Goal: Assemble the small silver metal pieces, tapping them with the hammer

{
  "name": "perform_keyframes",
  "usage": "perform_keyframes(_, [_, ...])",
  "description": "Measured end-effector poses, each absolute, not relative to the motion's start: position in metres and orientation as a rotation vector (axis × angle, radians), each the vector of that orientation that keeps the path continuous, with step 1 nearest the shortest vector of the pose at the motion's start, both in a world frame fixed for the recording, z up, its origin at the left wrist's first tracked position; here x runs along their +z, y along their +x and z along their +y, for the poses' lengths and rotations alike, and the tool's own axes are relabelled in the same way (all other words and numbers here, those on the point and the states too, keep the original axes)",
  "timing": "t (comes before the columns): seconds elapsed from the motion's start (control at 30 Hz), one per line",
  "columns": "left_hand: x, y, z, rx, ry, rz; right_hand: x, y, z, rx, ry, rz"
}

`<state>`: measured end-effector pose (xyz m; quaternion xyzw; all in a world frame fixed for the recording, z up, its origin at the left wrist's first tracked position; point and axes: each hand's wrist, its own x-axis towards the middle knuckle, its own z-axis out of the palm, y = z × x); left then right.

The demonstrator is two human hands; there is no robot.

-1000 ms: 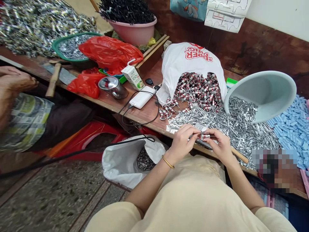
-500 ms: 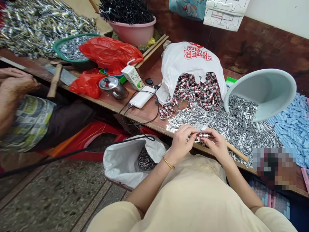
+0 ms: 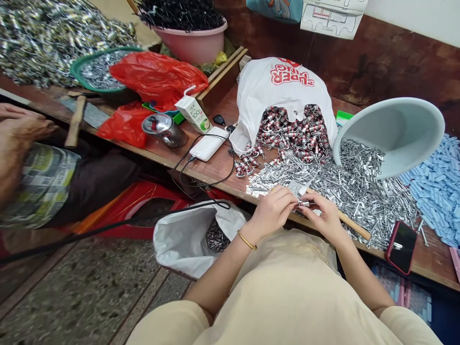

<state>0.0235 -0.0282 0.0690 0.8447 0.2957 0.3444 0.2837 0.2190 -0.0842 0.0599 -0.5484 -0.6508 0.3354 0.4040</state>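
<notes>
At the table's front edge, my left hand (image 3: 273,212) and my right hand (image 3: 325,216) meet around a small silver cylinder with red bands (image 3: 304,204). Left thumb and fingertips pinch one end, partly hiding it; right thumb and index finger grip the other. Just beyond the fingers lies a white-tipped tool (image 3: 304,189), and a wooden stick (image 3: 354,226) slants under my right hand. Loose flat silver metal pieces (image 3: 362,196) spread around both. Similar red-banded cylinders with wire hooks (image 3: 293,132) spill from a white plastic bag (image 3: 287,86).
A grey bucket (image 3: 406,134) lies tipped over the metal pieces, with light-blue strips (image 3: 434,187) beyond. A phone (image 3: 401,247) rests at the right edge. Left stand a power bank with a cable (image 3: 209,143), drink carton (image 3: 194,114) and metal cup (image 3: 165,129). A co-worker's hands (image 3: 27,122) are far left.
The view has shifted slightly. My hands stay together on the cylinder, with the fingers only slightly moved and the piece turned a little. The phone at the right now shows clearly.
</notes>
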Motion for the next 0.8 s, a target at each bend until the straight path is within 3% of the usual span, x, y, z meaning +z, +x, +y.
perform_keyframes(0.27, [0.057,0.03,-0.031,1.037,2.094,0.826,0.062,0.216,-0.085,0.881,-1.369,-1.586])
perform_keyframes(0.8, [0.051,0.022,-0.023,0.933,2.246,0.712,0.054,0.222,-0.088,0.917,-1.394,-1.554])
